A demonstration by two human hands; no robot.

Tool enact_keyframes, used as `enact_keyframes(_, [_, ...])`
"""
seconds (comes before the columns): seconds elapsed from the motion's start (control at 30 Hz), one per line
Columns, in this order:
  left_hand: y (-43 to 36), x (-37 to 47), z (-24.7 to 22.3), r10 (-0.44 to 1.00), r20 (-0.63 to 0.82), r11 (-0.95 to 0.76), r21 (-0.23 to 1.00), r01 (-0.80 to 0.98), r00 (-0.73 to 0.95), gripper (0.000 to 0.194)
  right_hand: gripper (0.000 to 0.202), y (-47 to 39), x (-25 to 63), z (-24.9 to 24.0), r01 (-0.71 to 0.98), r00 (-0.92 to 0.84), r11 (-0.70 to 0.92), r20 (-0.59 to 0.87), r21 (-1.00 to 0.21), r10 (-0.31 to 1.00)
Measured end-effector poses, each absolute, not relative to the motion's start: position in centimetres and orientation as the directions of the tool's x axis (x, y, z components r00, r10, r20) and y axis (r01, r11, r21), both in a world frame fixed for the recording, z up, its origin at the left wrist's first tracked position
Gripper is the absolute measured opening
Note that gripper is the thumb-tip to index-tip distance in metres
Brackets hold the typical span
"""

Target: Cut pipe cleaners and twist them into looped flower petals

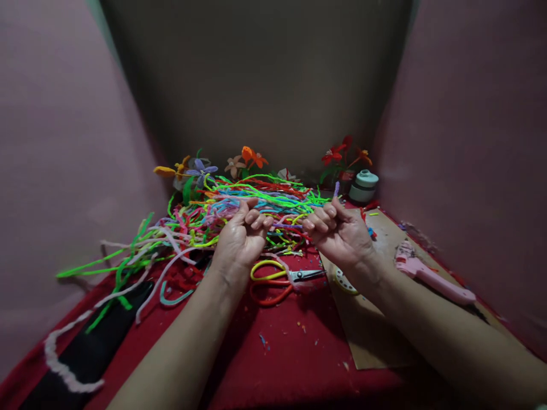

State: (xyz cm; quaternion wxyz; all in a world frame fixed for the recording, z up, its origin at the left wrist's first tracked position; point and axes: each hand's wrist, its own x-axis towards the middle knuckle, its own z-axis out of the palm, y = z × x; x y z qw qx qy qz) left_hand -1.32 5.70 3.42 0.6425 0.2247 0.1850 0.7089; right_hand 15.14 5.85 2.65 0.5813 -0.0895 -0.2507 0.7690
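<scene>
My right hand (339, 233) is closed, and a short end of purple pipe cleaner (337, 189) sticks up between its thumb and fingers. My left hand (245, 233) is held up level with it, a gap between the two. Its fingers are curled and the thumb presses on the index finger; whatever may be in that pinch is hidden. Behind both hands lies a large heap of multicoloured pipe cleaners (265, 191). On the red cloth (277, 353) below them rest scissors (307, 275) with one yellow and one red handle loop.
A pink glue gun (444, 285) lies on a brown board (376, 336) at the right. Pipe-cleaner flowers (200, 171) stand along the back, near a pale green lidded jar (363, 188). Loose green strands (102, 263) and a long pale strand (55, 364) spread at the left.
</scene>
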Motion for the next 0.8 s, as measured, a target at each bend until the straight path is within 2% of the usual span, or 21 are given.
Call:
enact_keyframes(0.13, [5.4,-1.0,3.7,0.996,0.081,-0.085,0.552,-0.829,-0.049,0.025,0.043,6.5,15.5,2.5,-0.880,-0.317,-0.261,0.080,-0.398,0.945])
enact_keyframes(0.23, [5.4,-1.1,4.1,0.990,0.030,-0.130,0.556,-0.821,-0.136,0.023,0.041,7.3,15.9,2.4,-0.893,-0.308,-0.279,0.026,-0.352,0.951])
enact_keyframes(0.33, [5.7,-1.6,4.1,0.980,-0.030,-0.152,0.531,-0.833,-0.199,0.023,0.038,8.0,16.4,2.6,-0.908,-0.248,-0.245,-0.035,-0.340,0.968])
enact_keyframes(0.47, [6.2,-2.6,4.3,0.976,-0.006,-0.186,0.503,-0.844,-0.219,0.028,0.037,7.9,16.8,3.0,-0.909,-0.254,-0.253,-0.041,-0.330,0.966])
enact_keyframes(0.6, [6.1,-3.4,4.9,0.976,0.069,-0.218,0.439,-0.872,-0.209,0.035,0.046,6.5,16.3,3.4,-0.871,-0.316,-0.259,0.072,-0.418,0.946])
enact_keyframes(0.7, [6.0,-3.9,5.2,0.975,0.098,-0.224,0.469,-0.854,-0.201,0.032,0.051,5.5,15.8,3.6,-0.832,-0.322,-0.204,0.150,-0.517,0.935])
enact_keyframes(0.8, [5.9,-4.1,5.2,0.969,0.107,-0.246,0.507,-0.826,-0.223,0.027,0.052,5.2,15.8,3.6,-0.815,-0.337,-0.192,0.178,-0.546,0.924])
